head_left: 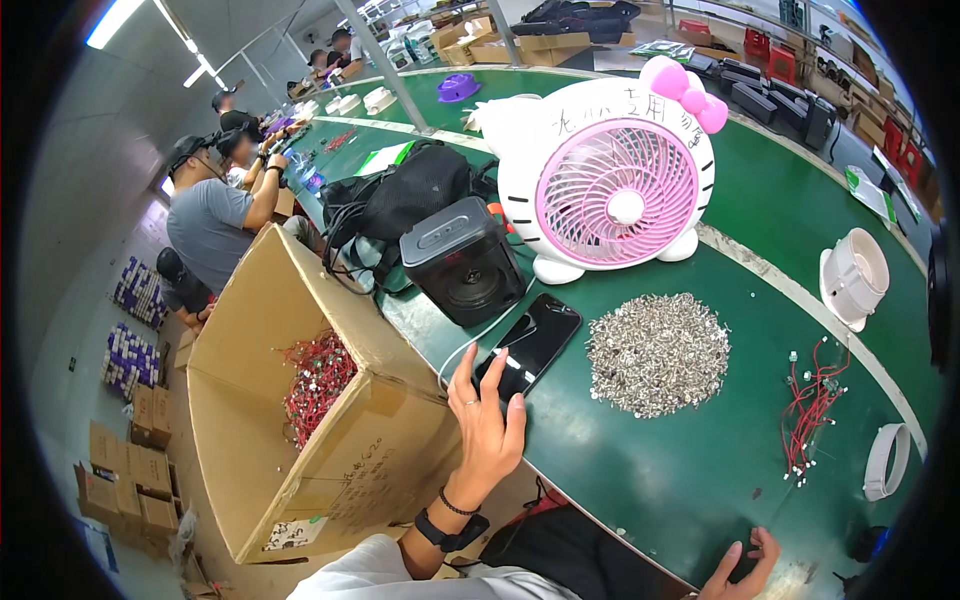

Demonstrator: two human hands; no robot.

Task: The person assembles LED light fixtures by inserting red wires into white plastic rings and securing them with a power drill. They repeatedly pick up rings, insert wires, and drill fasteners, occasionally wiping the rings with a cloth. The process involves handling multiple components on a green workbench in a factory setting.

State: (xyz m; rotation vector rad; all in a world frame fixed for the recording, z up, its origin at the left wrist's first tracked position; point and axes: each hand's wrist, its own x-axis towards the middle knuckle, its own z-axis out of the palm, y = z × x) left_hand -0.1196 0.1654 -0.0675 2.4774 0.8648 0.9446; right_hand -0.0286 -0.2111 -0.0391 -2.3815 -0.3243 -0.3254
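Observation:
My left hand [488, 430] reaches over the near end of a black smartphone [545, 335] lying on the green table. Its fingers are apart, with the fingertips at the phone's lower edge; it grips nothing. A white cable [462, 352] runs along the phone's left side. At the table's near edge, lower right, rests my right hand [742, 572], fingers loosely bent and apart, holding nothing visible; part of it is cut off by the frame. Right of the phone lies a heap of small silver screws [658, 355]. A bunch of red wires [812, 415] with white connectors is farther right.
A pink and white fan [620, 190] and a black speaker [465, 262] stand behind the phone. To my left, an open cardboard box [400, 420] holds red wires. A white ring [887, 462] and a white round housing [856, 275] are at right. Other people [208, 205] work at far left.

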